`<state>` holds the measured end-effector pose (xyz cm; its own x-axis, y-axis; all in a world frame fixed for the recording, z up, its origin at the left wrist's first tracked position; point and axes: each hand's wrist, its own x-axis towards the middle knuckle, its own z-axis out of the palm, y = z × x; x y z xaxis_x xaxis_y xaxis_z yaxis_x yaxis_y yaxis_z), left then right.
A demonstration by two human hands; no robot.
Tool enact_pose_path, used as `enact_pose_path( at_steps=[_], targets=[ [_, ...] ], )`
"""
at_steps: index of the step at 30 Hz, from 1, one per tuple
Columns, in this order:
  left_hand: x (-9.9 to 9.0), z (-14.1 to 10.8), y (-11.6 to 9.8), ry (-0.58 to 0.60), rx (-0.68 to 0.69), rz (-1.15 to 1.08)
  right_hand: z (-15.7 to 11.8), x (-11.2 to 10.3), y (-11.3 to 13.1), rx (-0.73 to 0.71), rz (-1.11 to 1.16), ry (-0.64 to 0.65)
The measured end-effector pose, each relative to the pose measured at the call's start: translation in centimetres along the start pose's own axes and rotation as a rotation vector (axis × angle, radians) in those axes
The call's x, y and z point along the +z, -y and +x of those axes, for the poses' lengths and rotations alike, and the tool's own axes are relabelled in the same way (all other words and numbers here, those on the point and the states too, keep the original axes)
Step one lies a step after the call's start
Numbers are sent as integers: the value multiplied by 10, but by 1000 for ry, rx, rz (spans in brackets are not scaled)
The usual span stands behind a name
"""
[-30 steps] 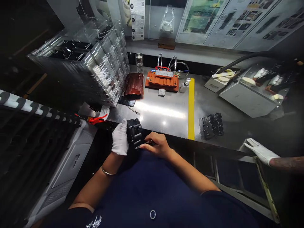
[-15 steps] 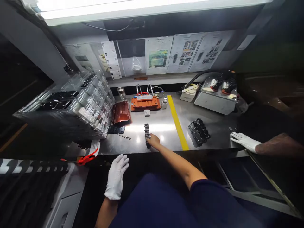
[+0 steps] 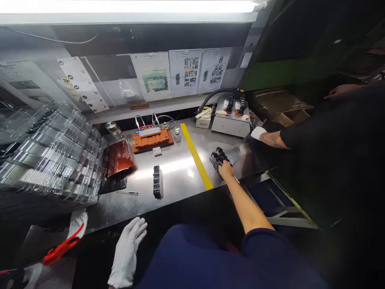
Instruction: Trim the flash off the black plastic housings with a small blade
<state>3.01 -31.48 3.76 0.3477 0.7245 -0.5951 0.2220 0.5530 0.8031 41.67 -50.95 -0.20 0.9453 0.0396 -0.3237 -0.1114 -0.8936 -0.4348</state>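
Observation:
My left hand (image 3: 128, 251), in a white glove, hovers in front of the bench's near edge. Its fingers are stretched out and it holds nothing. Over at the right, my bare right hand (image 3: 226, 170) reaches into a cluster of black plastic parts (image 3: 219, 153). Its fingers are closed on one of them at the cluster's near side; the fingertips are partly hidden. A row of black plastic parts (image 3: 157, 182) stands by itself on the metal bench (image 3: 177, 176), left of the yellow tape (image 3: 195, 156).
An orange fixture (image 3: 152, 140) sits at the back, with a small bottle (image 3: 177, 135) beside it. Stacked clear trays (image 3: 60, 156) fill the left, near a knife (image 3: 127, 193) and a red air gun (image 3: 63, 249). A co-worker's arm (image 3: 272, 139) reaches in beside the grey machine (image 3: 231, 125).
My right hand has let go of the black row and moved right to the black cluster. The view has swung right. The co-worker's gloved hand has moved back toward the grey machine.

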Motion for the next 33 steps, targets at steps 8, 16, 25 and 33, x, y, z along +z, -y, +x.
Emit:
enact_pose_path(
  at_steps=[8,16,25,33],
  targets=[
    [48,-4,-7,108,13,90,-30,28,6,-137,235,256],
    [58,-10,-27,-130,269,164,-181,91,63,-680,426,946],
    [2,-56,-22,-130,355,167,-201,69,130,-1302,141,476],
    [-10,-63,-19,-143,382,63,-220,73,148,-1533,54,305]
  ],
)
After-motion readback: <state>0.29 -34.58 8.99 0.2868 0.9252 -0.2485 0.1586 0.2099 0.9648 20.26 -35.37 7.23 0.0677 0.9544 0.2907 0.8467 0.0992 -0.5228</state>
